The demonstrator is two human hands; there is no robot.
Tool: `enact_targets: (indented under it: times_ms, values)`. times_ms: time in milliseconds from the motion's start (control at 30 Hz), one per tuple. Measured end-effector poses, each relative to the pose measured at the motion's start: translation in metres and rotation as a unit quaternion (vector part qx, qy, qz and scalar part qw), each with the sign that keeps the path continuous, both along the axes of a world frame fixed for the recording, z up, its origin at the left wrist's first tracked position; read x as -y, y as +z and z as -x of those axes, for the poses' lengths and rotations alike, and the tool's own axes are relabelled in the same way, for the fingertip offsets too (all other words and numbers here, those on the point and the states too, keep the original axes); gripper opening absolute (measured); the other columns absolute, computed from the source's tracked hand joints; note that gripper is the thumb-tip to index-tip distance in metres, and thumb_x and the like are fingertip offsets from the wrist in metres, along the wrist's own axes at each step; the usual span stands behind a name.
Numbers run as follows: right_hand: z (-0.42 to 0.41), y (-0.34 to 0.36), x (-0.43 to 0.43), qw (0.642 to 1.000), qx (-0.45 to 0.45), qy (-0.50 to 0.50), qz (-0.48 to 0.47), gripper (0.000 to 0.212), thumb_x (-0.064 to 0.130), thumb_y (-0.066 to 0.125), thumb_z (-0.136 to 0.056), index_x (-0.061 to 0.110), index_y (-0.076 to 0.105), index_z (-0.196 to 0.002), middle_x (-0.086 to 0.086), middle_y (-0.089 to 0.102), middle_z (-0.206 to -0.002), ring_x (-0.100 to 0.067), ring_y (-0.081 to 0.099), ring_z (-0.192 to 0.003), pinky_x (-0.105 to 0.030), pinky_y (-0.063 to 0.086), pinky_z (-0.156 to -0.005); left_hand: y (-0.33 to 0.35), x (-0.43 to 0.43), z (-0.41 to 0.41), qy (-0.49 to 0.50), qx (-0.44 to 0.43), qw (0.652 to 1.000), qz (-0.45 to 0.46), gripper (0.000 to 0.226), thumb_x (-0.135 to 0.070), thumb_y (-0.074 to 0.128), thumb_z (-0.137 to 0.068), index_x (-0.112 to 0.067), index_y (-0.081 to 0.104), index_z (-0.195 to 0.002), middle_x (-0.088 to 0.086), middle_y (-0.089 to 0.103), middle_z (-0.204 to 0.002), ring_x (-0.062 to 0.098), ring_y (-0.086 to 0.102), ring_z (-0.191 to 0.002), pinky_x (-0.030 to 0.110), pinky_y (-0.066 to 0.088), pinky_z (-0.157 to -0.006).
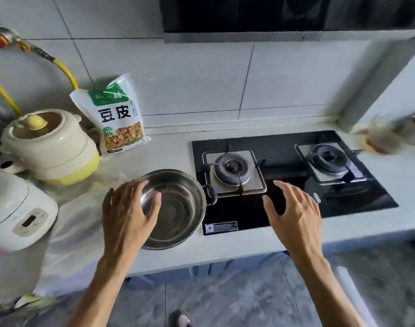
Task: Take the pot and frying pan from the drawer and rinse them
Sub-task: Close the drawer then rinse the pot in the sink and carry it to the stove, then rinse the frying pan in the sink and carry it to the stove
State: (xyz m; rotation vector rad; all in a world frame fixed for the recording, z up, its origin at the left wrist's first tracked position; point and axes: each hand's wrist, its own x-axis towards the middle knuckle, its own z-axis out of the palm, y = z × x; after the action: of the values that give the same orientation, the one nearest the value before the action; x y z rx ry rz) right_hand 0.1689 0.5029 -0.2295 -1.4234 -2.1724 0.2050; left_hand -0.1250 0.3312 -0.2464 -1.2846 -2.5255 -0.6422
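Head cam, lower centre: both hands spread wide, holding nothing. Left hand (128, 213) hangs over the near-left rim of the steel pot (178, 208), contact unclear; right hand (293, 213) hovers w/ fingers splayed over the hob's front edge. Pot sits upright on the counter (248, 246), mid-frame, just left of the black gas hob (371, 197) — black handle overlapping the glass. Farther back, left: rice cooker (17, 208), cream stew pot (48, 147), tofu-skin bag (116, 114) against the tiles.

Bare forearms, sleeveless, no jewellery
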Motion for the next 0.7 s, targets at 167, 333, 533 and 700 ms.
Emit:
enact_targets:
  times_ms: [167, 333, 533, 700]
  values:
    - [-0.105, 0.007, 0.007, 0.995, -0.004, -0.098, 0.002, 0.043, 0.044, 0.063, -0.092, 0.023, 0.064, -0.129, 0.000, 0.070, -0.126, -0.024, 0.063, -0.117, -0.038, 0.041, -0.103, 0.017, -0.062, -0.090, -0.126, 0.010, 0.992, -0.008, 0.051, -0.052, 0.046, -0.097, -0.015, 0.065, -0.125, 0.005, 0.067, -0.130, 0.031, 0.060, -0.120, 0.050, 0.041, -0.109]
    - [-0.230, 0.020, 0.019, 0.984, -0.012, -0.177, -0.001, 0.045, 0.043, 0.064, -0.093, 0.024, 0.061, -0.133, 0.001, 0.067, -0.132, -0.023, 0.062, -0.121, -0.039, 0.042, -0.107, 0.035, -0.122, -0.221, -0.248, 0.011, 0.968, -0.046, 0.049, -0.049, 0.048, -0.097, -0.014, 0.066, -0.127, 0.003, 0.068, -0.131, 0.024, 0.062, -0.122, 0.048, 0.042, -0.109]
    - [-0.400, 0.031, 0.048, 0.961, -0.034, -0.275, -0.015, 0.048, 0.040, 0.064, -0.093, 0.024, 0.057, -0.139, 0.004, 0.062, -0.140, -0.019, 0.059, -0.127, -0.039, 0.049, -0.102, 0.047, -0.170, -0.390, -0.358, 0.049, 0.931, -0.059, 0.049, -0.045, 0.050, -0.095, -0.014, 0.063, -0.131, 0.004, 0.067, -0.132, 0.024, 0.061, -0.121, 0.042, 0.044, -0.109]
    - [-0.527, 0.043, 0.071, 0.929, -0.098, -0.356, 0.040, 0.028, 0.042, 0.063, -0.094, 0.039, 0.064, -0.122, 0.019, 0.073, -0.102, -0.013, 0.070, -0.098, -0.032, 0.051, -0.076, 0.057, -0.200, -0.540, -0.460, 0.091, 0.883, -0.007, 0.057, -0.053, 0.039, -0.092, -0.017, 0.067, -0.128, 0.001, 0.071, -0.125, 0.025, 0.066, -0.116, 0.038, 0.047, -0.100]
